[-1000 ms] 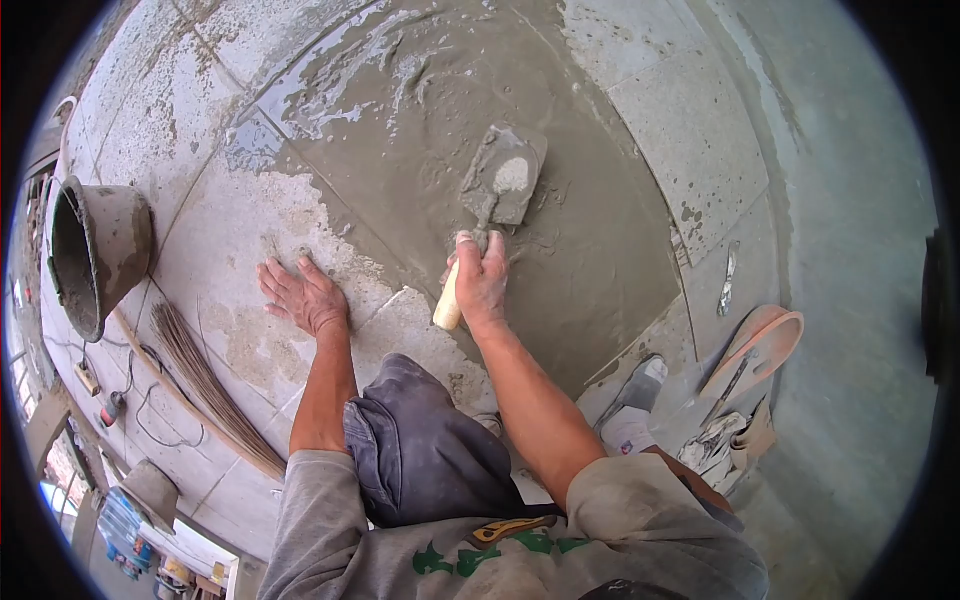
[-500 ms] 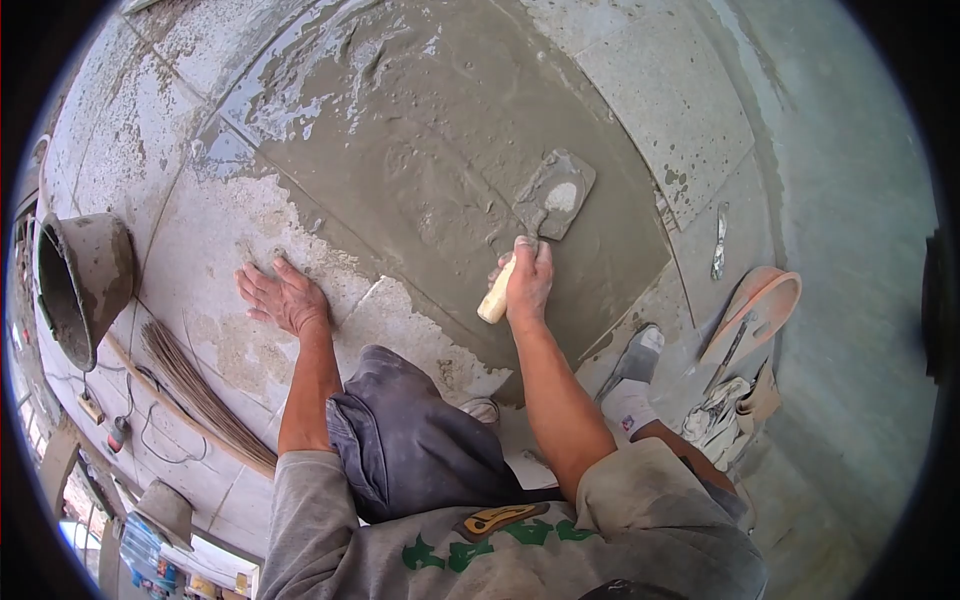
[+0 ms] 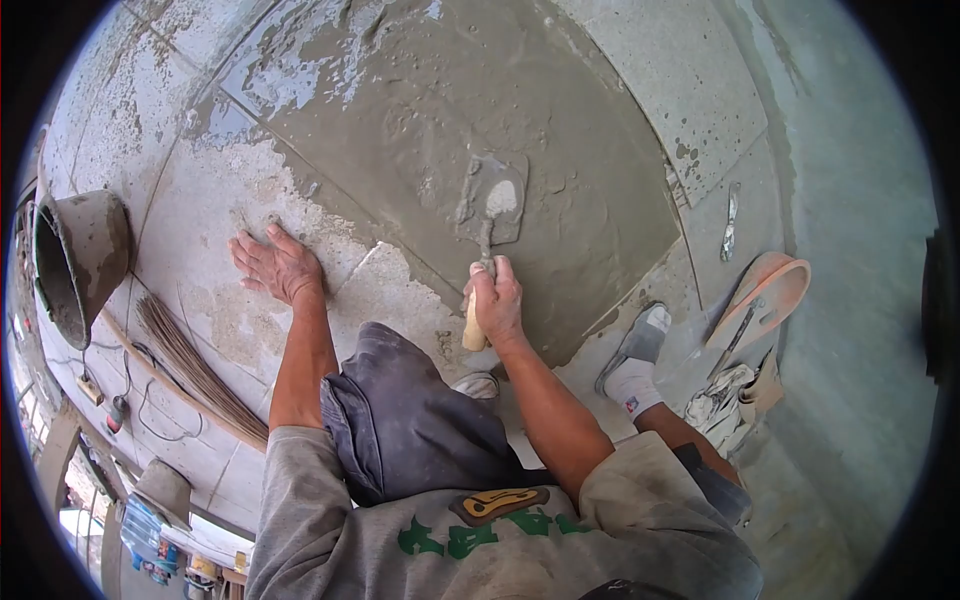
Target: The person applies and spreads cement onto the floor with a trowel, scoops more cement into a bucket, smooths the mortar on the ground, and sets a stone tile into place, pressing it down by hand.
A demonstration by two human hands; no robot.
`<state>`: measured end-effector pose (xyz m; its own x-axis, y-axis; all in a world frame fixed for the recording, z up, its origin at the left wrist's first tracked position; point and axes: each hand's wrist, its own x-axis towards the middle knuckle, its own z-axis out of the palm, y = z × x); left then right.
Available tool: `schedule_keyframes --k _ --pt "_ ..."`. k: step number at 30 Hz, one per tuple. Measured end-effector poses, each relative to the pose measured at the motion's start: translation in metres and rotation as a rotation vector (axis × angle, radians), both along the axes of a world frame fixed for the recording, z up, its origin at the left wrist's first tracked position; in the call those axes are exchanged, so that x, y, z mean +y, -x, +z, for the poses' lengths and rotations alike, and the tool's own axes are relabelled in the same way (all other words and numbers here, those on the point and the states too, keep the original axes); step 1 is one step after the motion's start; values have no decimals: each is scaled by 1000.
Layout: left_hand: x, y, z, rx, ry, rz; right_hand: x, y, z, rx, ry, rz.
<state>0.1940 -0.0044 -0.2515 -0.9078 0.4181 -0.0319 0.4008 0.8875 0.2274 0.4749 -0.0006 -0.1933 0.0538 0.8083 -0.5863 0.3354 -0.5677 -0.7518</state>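
Wet grey mortar (image 3: 590,200) covers a wide patch of the tiled floor. My right hand (image 3: 495,300) is closed round the pale wooden handle of a trowel (image 3: 507,196). The trowel's square, mortar-coated blade lies flat on the wet patch, beyond my fingers. My left hand (image 3: 279,264) rests palm down with its fingers spread on a pale, partly stained tile (image 3: 240,210), to the left of the mortar's edge.
At the left are a mortar-stained bucket (image 3: 95,250) on its side, a stick broom (image 3: 190,360) and a cable. On the right lie a small metal tool (image 3: 730,222), an orange-rimmed container (image 3: 765,295) and crumpled cloths (image 3: 718,405). A second bucket (image 3: 163,490) is lower left.
Over the last second the trowel in my right hand moved right, then back left and slightly nearer. My left hand stays flat on the floor while the view has shifted a little.
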Motion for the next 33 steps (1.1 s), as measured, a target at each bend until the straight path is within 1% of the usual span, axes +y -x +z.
schedule_keyframes --k 2,4,5,8,9,11,12,13,15,17,18,19,20,21,23,25,27,28,30,32,33 --pt "3 3 2 6 2 7 -23 -36 8 45 159 -295" --pt "4 0 7 -28 -2 5 -21 -50 29 20 215 -456" --pt "4 -2 7 -18 2 19 -18 -48 35 27 221 -441" --pt "3 1 6 -30 -13 -9 6 -25 34 63 65 -85" --pt "2 2 6 -33 0 8 19 -11 37 111 82 -37" --pt "-2 5 -2 -5 -8 18 44 18 50 189 125 -53" --pt "-4 10 -3 22 -11 48 50 22 48 199 132 -60" --pt "-4 10 -2 -7 -8 39 57 22 47 199 129 -77" --pt "0 2 -1 -47 -26 45 59 4 34 -116 5 99" --pt "-3 7 4 -74 -7 25 56 -17 36 -324 -80 220" --pt "-4 10 4 -35 -16 80 52 -11 48 -475 -186 240" --pt "-4 9 3 -64 -22 62 47 -7 61 -622 -296 246" --pt "-6 8 2 -101 -29 30 48 -20 58 -765 -304 426" --pt "-10 4 2 -81 -39 52 49 -35 57 -922 -312 592" --pt "-7 8 2 -131 -55 35 43 -55 62 -901 -347 609" --pt "-2 16 6 -115 -69 53 65 -49 57 -896 -375 645" --pt "-13 0 10 -147 -51 41 78 -51 60 -911 -170 775" --pt "-10 3 9 -150 -69 43 87 -30 65 -910 -195 781" --pt "-9 4 8 -158 -83 69 101 14 85 -803 -407 696" --pt "-8 10 12 -141 -104 49 120 84 105 -611 -468 695" --pt "-7 13 11 -128 -110 59 129 121 111 -480 -456 716"
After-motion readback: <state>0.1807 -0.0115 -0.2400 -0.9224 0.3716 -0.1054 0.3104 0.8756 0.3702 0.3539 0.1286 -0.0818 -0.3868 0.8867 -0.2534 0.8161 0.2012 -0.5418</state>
